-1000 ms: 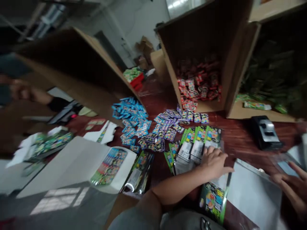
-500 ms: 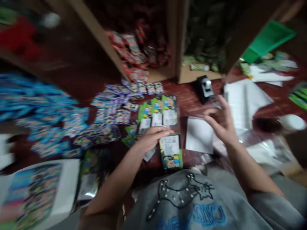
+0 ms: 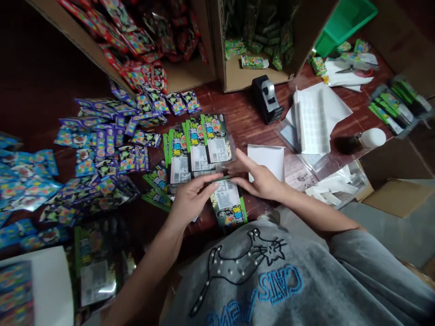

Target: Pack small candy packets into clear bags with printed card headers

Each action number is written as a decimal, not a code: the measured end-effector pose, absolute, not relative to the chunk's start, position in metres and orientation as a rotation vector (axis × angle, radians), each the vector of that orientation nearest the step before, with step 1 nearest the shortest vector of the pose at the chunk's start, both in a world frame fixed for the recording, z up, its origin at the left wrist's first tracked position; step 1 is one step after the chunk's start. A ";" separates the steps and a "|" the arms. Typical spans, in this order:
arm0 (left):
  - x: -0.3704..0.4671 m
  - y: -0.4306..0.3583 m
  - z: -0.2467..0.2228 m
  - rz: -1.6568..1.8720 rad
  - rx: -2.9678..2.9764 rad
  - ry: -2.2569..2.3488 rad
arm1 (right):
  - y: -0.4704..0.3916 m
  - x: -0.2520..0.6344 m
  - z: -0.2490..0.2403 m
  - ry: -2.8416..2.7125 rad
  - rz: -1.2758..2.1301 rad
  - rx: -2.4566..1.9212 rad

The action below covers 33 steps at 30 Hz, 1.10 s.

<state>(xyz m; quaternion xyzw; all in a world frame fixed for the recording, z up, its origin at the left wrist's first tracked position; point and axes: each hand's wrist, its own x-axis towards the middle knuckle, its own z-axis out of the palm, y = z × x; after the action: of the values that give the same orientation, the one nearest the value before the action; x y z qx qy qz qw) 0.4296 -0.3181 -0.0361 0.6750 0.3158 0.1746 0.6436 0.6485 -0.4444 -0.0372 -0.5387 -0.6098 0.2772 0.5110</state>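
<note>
A black-and-green printed packet with a white label lies tilted at the table's near edge, close to my shirt. My left hand grips its upper left edge, with thumb and forefinger along the top. At the upper right corner is my right hand, its thumb on the packet's edge and its forefinger raised; the other fingertips are blurred. Just beyond my hands, similar labelled packets lie overlapping in a row. A white paper sheet lies behind my right hand.
Purple sachets and blue sachets are heaped on the left. Cardboard boxes of red packets and green packs stand at the back. A tape dispenser, white tray, white-capped bottle and green bin are rightward.
My right hand has come from near the tape dispenser down and left to the packet's top corner. My left hand stays at the packet. The camera view has shifted.
</note>
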 end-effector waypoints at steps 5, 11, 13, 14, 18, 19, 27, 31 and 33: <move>0.437 -0.323 -0.040 0.457 1.488 0.729 | -0.428 0.660 -0.010 -1.374 0.903 -1.258; 0.442 -0.320 -0.043 0.429 1.475 0.742 | -0.412 0.653 -0.016 -1.439 1.092 -1.271; 0.442 -0.320 -0.042 0.421 1.446 0.740 | -0.414 0.650 -0.016 -1.538 0.967 -1.366; 0.442 -0.320 -0.041 0.414 1.435 0.740 | -0.416 0.648 -0.015 -1.599 0.871 -1.430; 0.439 -0.319 -0.038 0.405 1.376 0.713 | -0.426 0.641 -0.012 -1.906 0.346 -1.666; 0.439 -0.319 -0.037 0.412 1.348 0.702 | -0.429 0.639 -0.013 -1.968 0.241 -1.676; 0.430 -0.319 -0.030 0.338 1.313 0.781 | -0.423 0.634 -0.018 -1.805 0.652 -1.510; 0.397 -0.295 -0.011 0.652 1.344 0.859 | -0.427 0.643 -0.022 -1.537 0.771 -1.399; 0.378 -0.288 -0.003 1.013 1.243 0.901 | -0.432 0.641 -0.029 -1.290 0.799 -1.378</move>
<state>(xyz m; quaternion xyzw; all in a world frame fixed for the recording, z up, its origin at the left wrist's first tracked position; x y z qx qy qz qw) 0.3782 -0.2884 -0.0029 0.5374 0.3898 0.4381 0.6061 0.6406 -0.4316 -0.0292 -0.5745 -0.5378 0.3333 0.5193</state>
